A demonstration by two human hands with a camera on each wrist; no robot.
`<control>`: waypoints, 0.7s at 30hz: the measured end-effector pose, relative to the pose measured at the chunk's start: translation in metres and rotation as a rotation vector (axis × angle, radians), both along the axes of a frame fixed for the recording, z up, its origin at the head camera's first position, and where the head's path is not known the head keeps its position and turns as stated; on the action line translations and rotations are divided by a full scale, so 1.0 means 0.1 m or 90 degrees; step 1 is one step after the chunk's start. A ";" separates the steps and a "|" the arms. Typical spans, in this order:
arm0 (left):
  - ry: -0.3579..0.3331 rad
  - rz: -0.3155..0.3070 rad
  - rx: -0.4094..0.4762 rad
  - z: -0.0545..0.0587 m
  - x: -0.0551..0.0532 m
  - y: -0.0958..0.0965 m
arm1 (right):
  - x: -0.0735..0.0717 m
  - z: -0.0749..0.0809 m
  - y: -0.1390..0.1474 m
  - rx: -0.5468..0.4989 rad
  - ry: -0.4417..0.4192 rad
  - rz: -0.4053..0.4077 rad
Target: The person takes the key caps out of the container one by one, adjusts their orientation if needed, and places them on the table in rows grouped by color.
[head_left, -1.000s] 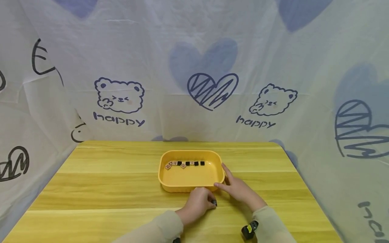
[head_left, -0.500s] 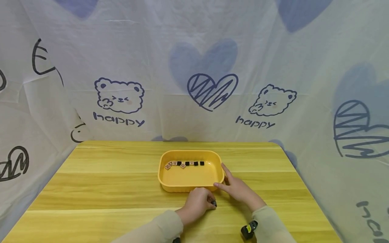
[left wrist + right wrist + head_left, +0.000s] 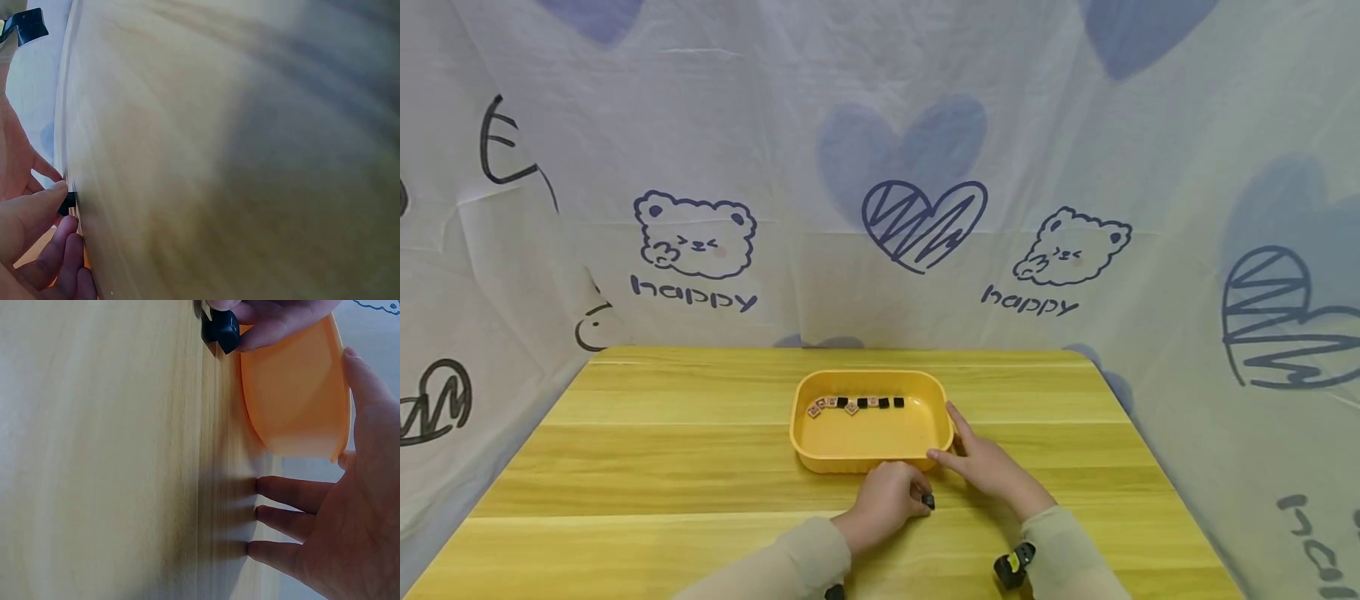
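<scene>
My left hand [image 3: 886, 502] pinches a small black block [image 3: 928, 502] between thumb and fingers, low over the table just in front of the yellow plastic box [image 3: 865, 463]. A pale marking shows on one face of the block [image 3: 226, 330] in the right wrist view. Over the box's front right corner spreads my right hand [image 3: 992, 471], its thumb on the front rim and index finger against the right side. Its other fingers [image 3: 287, 494] stretch straight down to the tabletop. Inside the box, black squares [image 3: 883, 403] and pale patterned squares [image 3: 852, 407] form an uneven row near the back wall.
The box stands on a yellow wood-grain table [image 3: 662, 450]. Behind the table hangs a white cloth [image 3: 805, 275] printed with hearts and bears. A black wrist device [image 3: 1013, 567] sits by the right sleeve.
</scene>
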State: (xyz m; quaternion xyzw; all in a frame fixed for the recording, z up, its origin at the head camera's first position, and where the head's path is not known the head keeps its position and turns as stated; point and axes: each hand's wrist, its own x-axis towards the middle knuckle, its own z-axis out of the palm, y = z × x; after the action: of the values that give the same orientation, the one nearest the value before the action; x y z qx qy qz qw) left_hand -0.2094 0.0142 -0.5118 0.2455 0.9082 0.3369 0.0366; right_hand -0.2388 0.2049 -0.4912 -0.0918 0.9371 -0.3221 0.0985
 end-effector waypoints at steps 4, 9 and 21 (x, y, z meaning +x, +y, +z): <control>-0.021 -0.009 0.017 0.03 0.02 -0.04 | -0.01 0.00 0.00 0.002 0.002 0.001; -0.057 -0.033 0.040 0.15 0.05 -0.13 | -0.01 -0.01 0.00 -0.001 -0.001 0.004; 0.002 -0.040 0.044 0.64 -0.02 -0.60 | -0.02 -0.03 -0.01 0.011 -0.010 0.009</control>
State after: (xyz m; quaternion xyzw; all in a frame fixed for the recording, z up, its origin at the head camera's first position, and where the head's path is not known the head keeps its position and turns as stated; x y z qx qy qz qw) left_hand -0.2115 -0.0461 -0.4478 0.2757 0.8878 0.3667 0.0374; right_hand -0.2408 0.2036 -0.4937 -0.0950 0.9383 -0.3142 0.1086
